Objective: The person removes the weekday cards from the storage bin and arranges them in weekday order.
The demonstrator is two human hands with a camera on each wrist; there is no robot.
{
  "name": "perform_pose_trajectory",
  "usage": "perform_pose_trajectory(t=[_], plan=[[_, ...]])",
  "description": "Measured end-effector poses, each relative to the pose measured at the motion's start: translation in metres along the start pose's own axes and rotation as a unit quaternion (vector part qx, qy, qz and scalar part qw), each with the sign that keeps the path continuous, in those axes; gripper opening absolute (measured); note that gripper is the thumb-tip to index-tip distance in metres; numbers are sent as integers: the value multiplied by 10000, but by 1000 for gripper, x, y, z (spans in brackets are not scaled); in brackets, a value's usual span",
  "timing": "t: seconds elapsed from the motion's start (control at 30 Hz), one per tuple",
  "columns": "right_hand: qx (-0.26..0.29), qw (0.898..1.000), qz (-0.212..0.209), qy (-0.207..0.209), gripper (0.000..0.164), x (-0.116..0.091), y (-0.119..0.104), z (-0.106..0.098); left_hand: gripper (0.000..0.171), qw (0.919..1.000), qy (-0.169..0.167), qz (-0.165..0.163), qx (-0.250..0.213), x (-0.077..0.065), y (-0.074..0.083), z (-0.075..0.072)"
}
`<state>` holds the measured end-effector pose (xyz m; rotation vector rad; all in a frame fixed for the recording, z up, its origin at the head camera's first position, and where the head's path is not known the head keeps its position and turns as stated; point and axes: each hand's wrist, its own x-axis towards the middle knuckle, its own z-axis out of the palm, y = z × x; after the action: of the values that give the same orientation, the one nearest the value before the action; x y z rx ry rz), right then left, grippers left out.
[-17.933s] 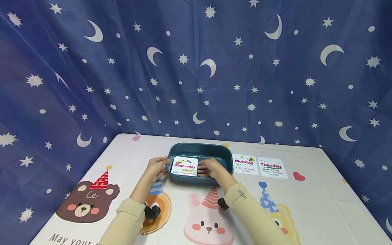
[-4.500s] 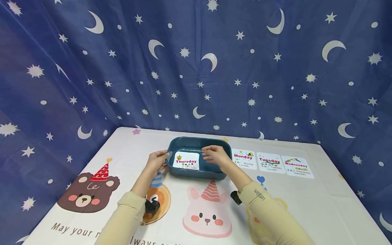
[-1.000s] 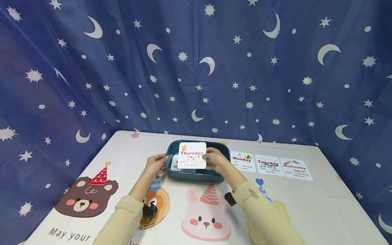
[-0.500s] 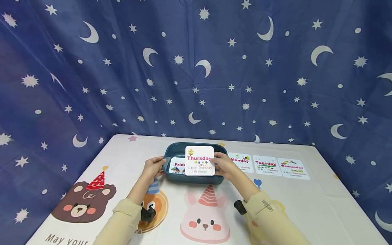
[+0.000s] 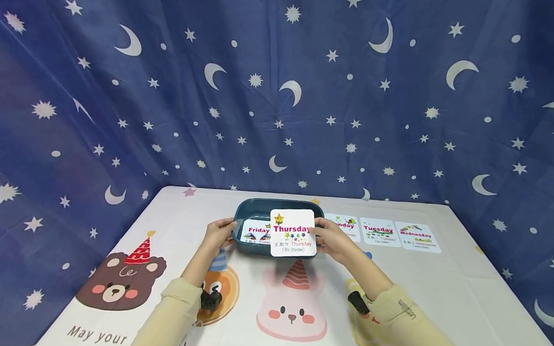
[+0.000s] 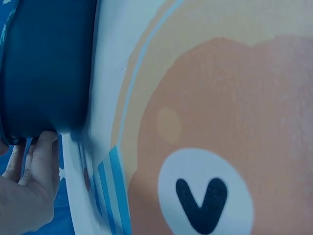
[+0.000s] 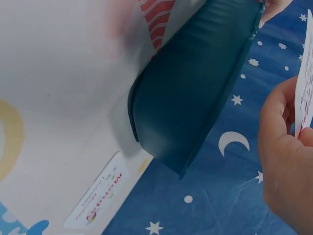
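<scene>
My right hand pinches the right edge of a white Thursday flashcard, held up over the front right of a dark teal plastic bin. In the right wrist view, the thumb and fingers of the right hand are on either side of the card, seen nearly edge-on. My left hand grips the bin's left end, thumb at the rim. The left wrist view shows the fingers of this hand bent against the bin's wall. Inside the bin lies a Friday flashcard, partly covered by the Thursday one.
Right of the bin, Monday, Tuesday and Wednesday flashcards lie face up in a row. The white tablecloth has cartoon animals printed on it. A blue star-and-moon curtain hangs behind the table.
The Wednesday card has gone from the bin to the row's right end. My right hand has since lifted the Thursday card out and moved it rightward, exposing Friday. The left hand stays at the bin.
</scene>
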<state>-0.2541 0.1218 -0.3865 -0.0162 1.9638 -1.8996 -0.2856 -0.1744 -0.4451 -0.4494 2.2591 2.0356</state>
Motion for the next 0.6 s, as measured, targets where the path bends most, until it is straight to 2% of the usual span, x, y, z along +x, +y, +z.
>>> perform_pose_trajectory(t=[0.37, 0.6], plan=[[-84, 9998, -154, -65, 28, -25, 6, -6, 41, 9999, 130, -11, 3, -1, -4, 0], [-454, 9984, -321, 130, 27, -39, 15, -10, 42, 9999, 124, 23, 50, 0, -3, -1]])
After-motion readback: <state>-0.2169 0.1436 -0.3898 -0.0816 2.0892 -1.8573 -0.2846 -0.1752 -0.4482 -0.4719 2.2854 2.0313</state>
